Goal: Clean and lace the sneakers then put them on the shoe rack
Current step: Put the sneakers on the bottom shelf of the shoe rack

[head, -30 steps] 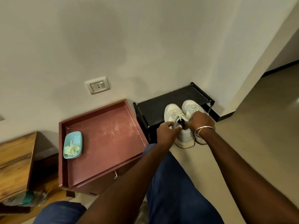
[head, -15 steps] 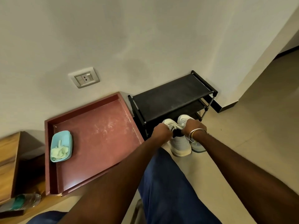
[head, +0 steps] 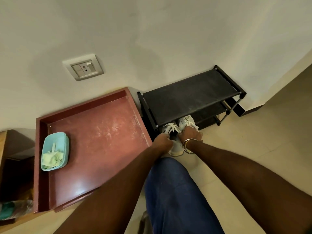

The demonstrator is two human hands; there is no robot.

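Note:
Two white laced sneakers sit side by side, toes pushed under the top shelf of the black shoe rack (head: 189, 97), heels sticking out toward me. My left hand (head: 161, 141) grips the left sneaker (head: 175, 146) at its collar. My right hand (head: 190, 135), with metal bangles at the wrist, grips the right sneaker (head: 186, 119) at its collar. The toes of both shoes are hidden by the shelf.
A dark red tray-topped cabinet (head: 94, 146) stands left of the rack, with a light blue tub (head: 54, 151) holding a cloth. A wall socket (head: 83, 67) is above. My blue-trousered knee (head: 173, 191) is below my hands. A wooden bench (head: 3, 149) lies far left.
Both hands have carried the pair of sneakers down from above the rack's top and slid them forward under the top shelf. The view has tilted down.

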